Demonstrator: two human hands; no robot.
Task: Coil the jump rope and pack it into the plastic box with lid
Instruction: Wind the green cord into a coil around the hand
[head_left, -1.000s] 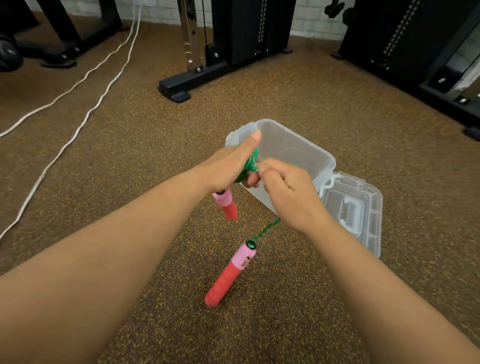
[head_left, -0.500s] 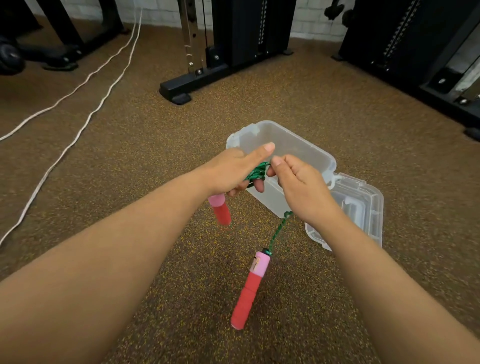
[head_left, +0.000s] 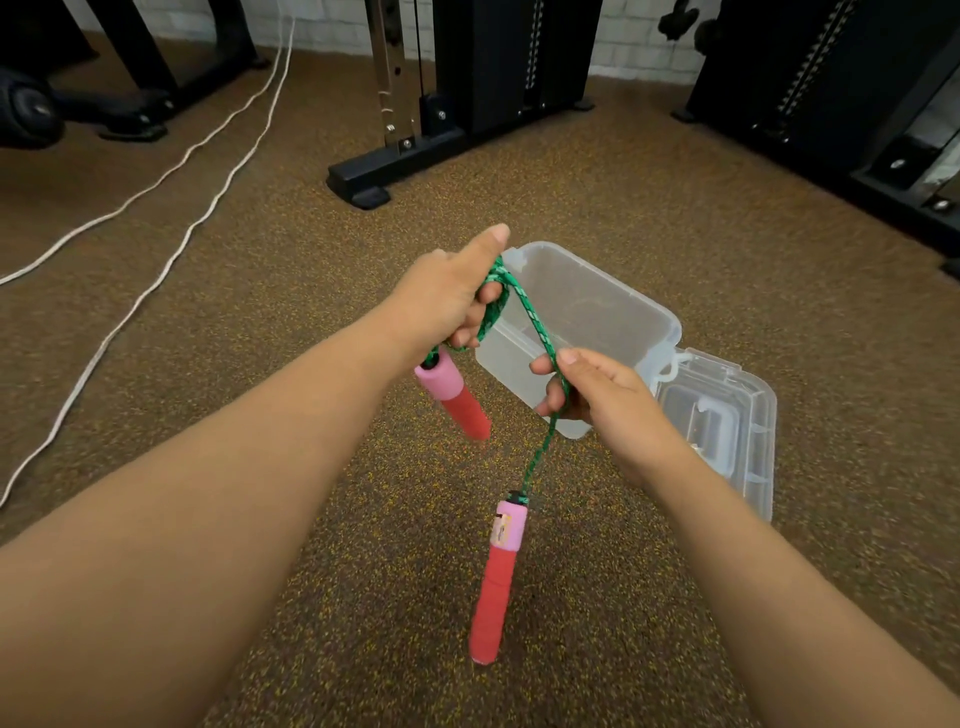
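No text, brand or number can be read anywhere. The only mark is a small printed sticker on the pink band of the lower handle, which hangs below the right hand; its print is too blurred to make out.

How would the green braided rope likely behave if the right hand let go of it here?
The green braided rope looks floppy: it bends sharply over the right hand. Below it, the hanging red and pink foam handle probably pulls it straight, so it would likely swing. The loops round the left hand may loosen.
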